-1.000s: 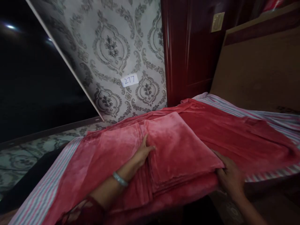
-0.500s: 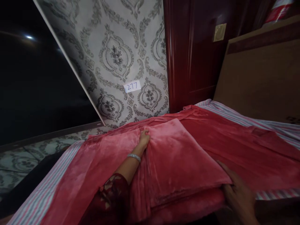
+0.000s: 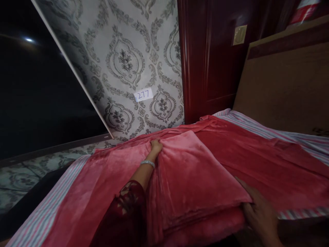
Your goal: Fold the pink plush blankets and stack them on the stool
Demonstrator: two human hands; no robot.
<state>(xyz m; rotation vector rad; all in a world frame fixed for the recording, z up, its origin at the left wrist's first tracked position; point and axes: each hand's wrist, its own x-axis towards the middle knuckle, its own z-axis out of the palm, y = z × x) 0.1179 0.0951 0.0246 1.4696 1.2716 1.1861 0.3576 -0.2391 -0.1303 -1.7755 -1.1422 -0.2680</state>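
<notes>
A red plush blanket (image 3: 197, 181) lies before me, part of it folded into a thick layered stack. My left hand (image 3: 156, 146) is closed on the far left edge of that stack, where the cloth bunches into creases; a silvery bracelet (image 3: 148, 163) circles the wrist. At the near right corner, my right hand (image 3: 259, 209) grips the layers, thumb below and fingers on top. Single-layer parts of the blanket spread out on both sides of the stack.
Under the blanket is a striped sheet (image 3: 59, 192). A dark screen (image 3: 46, 85) stands at the left, and a large cardboard box (image 3: 288, 85) at the right. Behind are patterned wallpaper (image 3: 125, 61) with a paper label (image 3: 143, 94) and a dark red wood panel (image 3: 205, 61).
My left hand has shifted slightly left along the stack's edge, with its fingers closed more tightly. My right hand stays on the corner. The view has moved a little.
</notes>
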